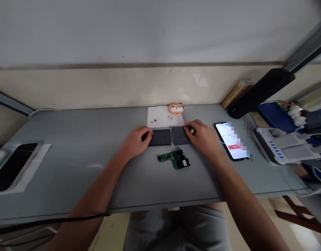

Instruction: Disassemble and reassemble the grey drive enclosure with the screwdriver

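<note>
My left hand (135, 141) grips the left edge of a flat dark grey casing panel (160, 137). A second grey casing panel (179, 136) lies against that one. My right hand (201, 137) is shut on a small screwdriver (192, 131) with a yellow end, its shaft hidden by my fingers, and sits at that panel's right edge. Just in front of the panels lies a green circuit board (174, 159). Behind them is a white paper sheet (164, 116) holding several tiny black screws (154, 120).
An orange animal-shaped case (176, 108) sits at the paper's back edge. A phone (232, 141) showing a timer lies to the right, beyond it a white device (278, 146). A black lamp head (259, 92) overhangs the grey table's (71, 139) back right.
</note>
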Motion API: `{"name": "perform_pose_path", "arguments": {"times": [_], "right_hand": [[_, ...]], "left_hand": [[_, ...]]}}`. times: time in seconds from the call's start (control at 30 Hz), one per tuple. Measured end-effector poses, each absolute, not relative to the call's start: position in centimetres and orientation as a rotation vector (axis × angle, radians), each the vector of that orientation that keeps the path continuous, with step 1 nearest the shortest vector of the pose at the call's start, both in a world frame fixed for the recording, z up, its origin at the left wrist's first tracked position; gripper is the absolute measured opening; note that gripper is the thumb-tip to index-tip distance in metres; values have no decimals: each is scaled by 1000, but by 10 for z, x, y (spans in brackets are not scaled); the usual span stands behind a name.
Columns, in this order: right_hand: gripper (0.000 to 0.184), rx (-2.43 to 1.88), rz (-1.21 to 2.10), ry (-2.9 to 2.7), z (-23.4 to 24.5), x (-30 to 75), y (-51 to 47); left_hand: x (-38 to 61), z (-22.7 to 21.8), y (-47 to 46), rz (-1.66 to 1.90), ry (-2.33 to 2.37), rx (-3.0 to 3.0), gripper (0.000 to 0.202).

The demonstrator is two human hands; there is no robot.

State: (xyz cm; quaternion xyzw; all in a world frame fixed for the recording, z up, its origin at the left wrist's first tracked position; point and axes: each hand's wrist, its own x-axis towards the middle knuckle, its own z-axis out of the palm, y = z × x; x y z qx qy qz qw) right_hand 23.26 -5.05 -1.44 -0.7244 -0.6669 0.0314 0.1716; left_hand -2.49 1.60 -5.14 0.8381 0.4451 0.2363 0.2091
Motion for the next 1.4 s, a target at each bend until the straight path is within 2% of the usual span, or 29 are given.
{"name": "perform_pose_path", "arguments": {"times": [1.0,1.27,1.4], "right_hand": [[20,-1837,238,-1863,-18,244,-47],[19,-1611,99,-1792,-16,236,-59],[18,-1441,80,-2026,-19,224,-93]], "left_hand": [[-26,-53,16,666,1242,2332,22],[-27,-53,16,657,1247,2307,22],[-28,-56,16,700,1281,2291,22]]}}
